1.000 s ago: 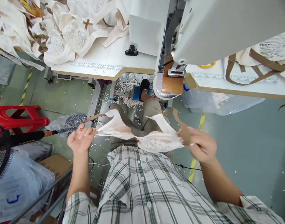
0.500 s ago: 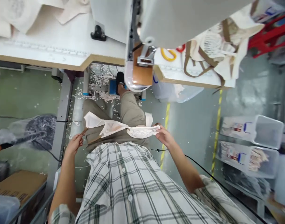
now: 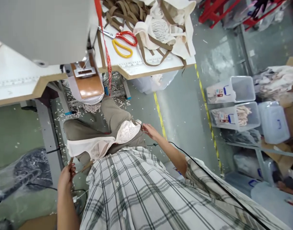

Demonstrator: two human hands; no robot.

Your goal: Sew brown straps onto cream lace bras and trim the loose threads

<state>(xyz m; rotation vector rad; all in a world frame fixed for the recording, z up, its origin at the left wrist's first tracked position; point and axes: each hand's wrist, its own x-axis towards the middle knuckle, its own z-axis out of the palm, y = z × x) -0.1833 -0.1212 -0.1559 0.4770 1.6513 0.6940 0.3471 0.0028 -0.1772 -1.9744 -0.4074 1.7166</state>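
Across my lap stretches a white bra [image 3: 126,131] with lace on its cups and a plain wing at the left end. My left hand [image 3: 67,175] is closed on a brown strap [image 3: 71,160] at that end. At the other end, my right hand [image 3: 150,130] pinches the bra's edge by a thin brown strap. The fingertips of both hands are partly hidden. Above my knees stands the sewing machine, its brown plate [image 3: 89,83] and metal presser part [image 3: 84,72] facing me.
Scissors [image 3: 122,48] with red and yellow handles lie on the white table [image 3: 137,67], beside a pile of bras [image 3: 161,32] and brown straps. A red ribbon [image 3: 105,44] hangs over the table edge. Clear bins [image 3: 243,89] stand right; a black cable [image 3: 196,163] crosses my right arm.
My view has swung to the right, so the machine and table appear further left. The bra has turned on my lap, its right end higher, and both hands still hold it.
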